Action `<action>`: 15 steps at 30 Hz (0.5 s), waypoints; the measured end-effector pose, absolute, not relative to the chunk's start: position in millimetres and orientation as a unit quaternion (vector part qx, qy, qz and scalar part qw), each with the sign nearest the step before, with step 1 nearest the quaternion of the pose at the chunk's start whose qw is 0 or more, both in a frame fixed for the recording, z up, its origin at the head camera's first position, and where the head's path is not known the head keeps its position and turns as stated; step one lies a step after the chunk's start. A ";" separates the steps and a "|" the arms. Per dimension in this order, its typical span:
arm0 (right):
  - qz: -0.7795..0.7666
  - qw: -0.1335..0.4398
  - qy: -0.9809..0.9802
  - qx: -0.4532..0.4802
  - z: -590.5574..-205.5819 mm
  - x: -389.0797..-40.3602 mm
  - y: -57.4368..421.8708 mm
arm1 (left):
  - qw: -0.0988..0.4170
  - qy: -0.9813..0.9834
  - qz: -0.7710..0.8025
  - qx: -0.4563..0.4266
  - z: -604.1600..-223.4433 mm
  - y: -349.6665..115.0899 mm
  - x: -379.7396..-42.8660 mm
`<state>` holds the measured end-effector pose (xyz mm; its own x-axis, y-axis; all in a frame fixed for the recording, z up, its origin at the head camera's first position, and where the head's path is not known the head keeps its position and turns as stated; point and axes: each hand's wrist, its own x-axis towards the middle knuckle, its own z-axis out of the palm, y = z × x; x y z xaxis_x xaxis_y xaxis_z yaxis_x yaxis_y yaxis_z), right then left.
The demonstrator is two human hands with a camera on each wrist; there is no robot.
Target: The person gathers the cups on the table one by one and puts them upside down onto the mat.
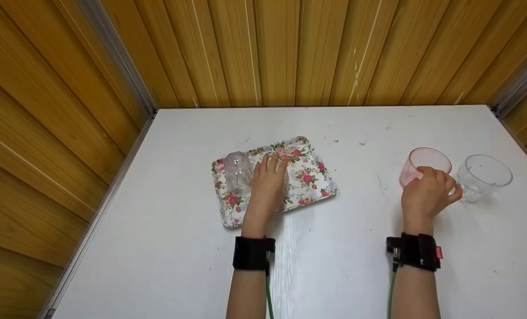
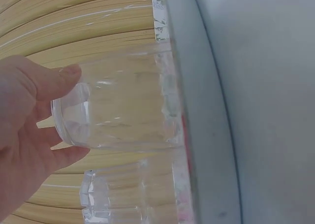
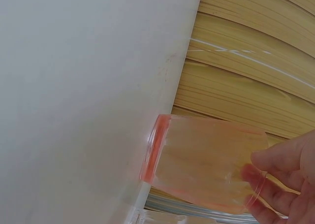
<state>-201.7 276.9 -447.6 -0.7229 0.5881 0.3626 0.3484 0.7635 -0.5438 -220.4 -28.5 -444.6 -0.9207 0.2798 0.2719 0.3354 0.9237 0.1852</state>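
Observation:
On the floral tray (image 1: 312,165), my left hand (image 1: 267,184) holds a clear glass (image 2: 123,103) by its thick base, thumb on one side and fingers on the other. This glass stands upside down, rim at the tray, and my hand hides most of it in the head view. Beside it another clear faceted glass (image 1: 238,170) is also upside down on the tray. My right hand (image 1: 427,195) grips a pink glass (image 3: 206,160) near its open rim, thumb outside and fingertips showing through the wall. The pink glass is upright, its base close to the table.
A clear glass (image 1: 485,175) stands upright just right of the pink one, near my right fingers. The white table (image 1: 157,248) ends at yellow wood-look panels (image 1: 276,53) behind and at the left. Green cables (image 1: 269,297) run along both forearms from the black wrist straps.

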 end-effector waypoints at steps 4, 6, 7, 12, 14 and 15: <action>0.222 0.260 -0.903 -0.262 -447.0 -202.5 276.4 | 0.119 -0.973 -0.109 -0.162 -444.7 -28.6 -220.6; 0.222 0.262 -0.902 -0.261 -447.3 -202.9 276.3 | 0.118 -0.974 -0.109 -0.162 -444.8 -28.5 -220.5; 0.222 0.264 -0.902 -0.260 -447.2 -202.8 276.1 | 0.118 -0.974 -0.111 -0.161 -444.9 -28.5 -220.3; 0.222 0.272 -0.901 -0.256 -448.0 -202.4 276.2 | 0.113 -0.972 -0.132 -0.161 -446.4 -27.6 -220.1; 0.221 0.273 -0.901 -0.255 -448.3 -202.1 276.4 | 0.111 -0.971 -0.137 -0.161 -447.0 -27.2 -220.3; 0.221 0.273 -0.901 -0.256 -448.5 -202.1 276.5 | 0.111 -0.971 -0.139 -0.160 -447.1 -27.2 -220.3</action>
<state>-202.1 276.5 -448.5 -0.7203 0.5809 0.3791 0.3401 0.7721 -0.5369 -220.3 -27.2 -447.1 -0.9243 0.2803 0.2591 0.3417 0.9101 0.2344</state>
